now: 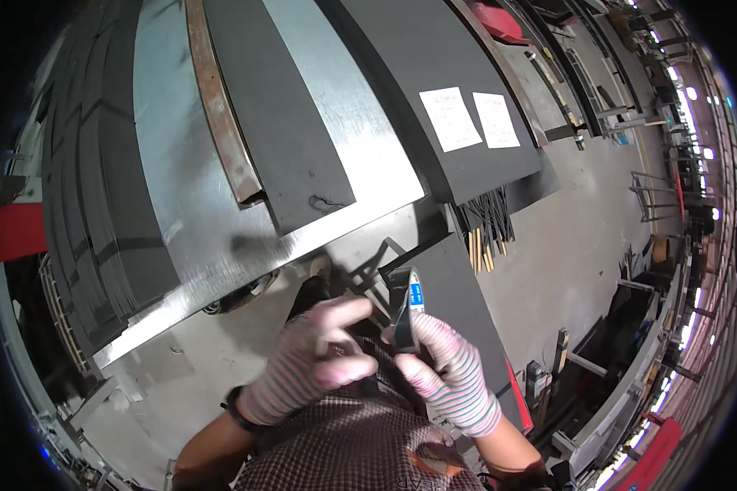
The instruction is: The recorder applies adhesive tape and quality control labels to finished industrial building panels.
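My right hand (450,370), in a striped knit glove with pink fingertips, grips what looks like a roll of black tape (402,321) near its lower end. A white and blue printed band (417,293) shows along the roll's upper right side. Just left of it is my left hand (315,353), gloved the same way. Its thumb and forefinger are spread apart, and nothing shows between them. Both hands are in front of my checked apron (344,446), near the metal table's front edge.
A metal-topped table (368,139) carries dark grey sheets (274,106) and a rusty steel bar (219,114). Two printed papers (450,119) lie on a dark stack to the right. Below them, black strips with tan ends (485,233) stick out. At the left, more dark sheets (106,180) are piled.
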`<state>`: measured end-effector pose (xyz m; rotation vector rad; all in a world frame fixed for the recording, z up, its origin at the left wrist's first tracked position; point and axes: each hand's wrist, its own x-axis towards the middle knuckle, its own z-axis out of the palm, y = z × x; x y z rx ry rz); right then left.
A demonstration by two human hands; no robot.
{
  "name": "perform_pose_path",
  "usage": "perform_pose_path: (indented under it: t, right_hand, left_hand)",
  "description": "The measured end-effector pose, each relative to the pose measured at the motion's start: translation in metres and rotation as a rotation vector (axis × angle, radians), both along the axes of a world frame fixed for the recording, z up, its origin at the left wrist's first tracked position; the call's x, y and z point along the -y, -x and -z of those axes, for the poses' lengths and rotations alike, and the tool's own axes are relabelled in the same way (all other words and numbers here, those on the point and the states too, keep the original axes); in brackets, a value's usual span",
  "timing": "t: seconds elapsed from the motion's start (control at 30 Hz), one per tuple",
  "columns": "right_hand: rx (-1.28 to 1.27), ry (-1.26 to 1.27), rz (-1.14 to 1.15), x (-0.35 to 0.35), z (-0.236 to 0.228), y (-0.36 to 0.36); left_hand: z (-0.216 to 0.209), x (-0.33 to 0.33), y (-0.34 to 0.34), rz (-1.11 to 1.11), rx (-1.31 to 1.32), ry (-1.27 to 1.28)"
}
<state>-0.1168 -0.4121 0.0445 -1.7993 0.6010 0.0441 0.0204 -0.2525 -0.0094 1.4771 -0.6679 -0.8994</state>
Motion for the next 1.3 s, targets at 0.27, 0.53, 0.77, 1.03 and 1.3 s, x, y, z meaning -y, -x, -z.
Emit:
perform_pose_path:
  t: [0.27,0.53,0.77,1.03,1.3]
  right_hand:
    - [-0.007,0.292,0.114,0.055,0.0,0.037]
    - [-0.261,-0.558,-0.229,0.095,0.037,0.06]
    - [0.163,0.197,-0.405,0.122,0.044,0.061]
    - [0.228,0.503,-0.585,0.124,0.032,0.042]
    - [0.165,0.574,-0.762,0.128,0.031,0.022]
  left_hand:
    - [0.007,0.028,0.036,-0.031,-0.848,0.005]
    - [0.015,0.061,0.049,0.267,-0.572,-0.196]
    - [0.021,0.07,0.072,-0.306,-0.503,-0.106]
    - [0.018,0.087,0.088,-0.267,-0.221,-0.153]
    - [0.027,0.073,0.091,-0.317,-1.127,-0.122]
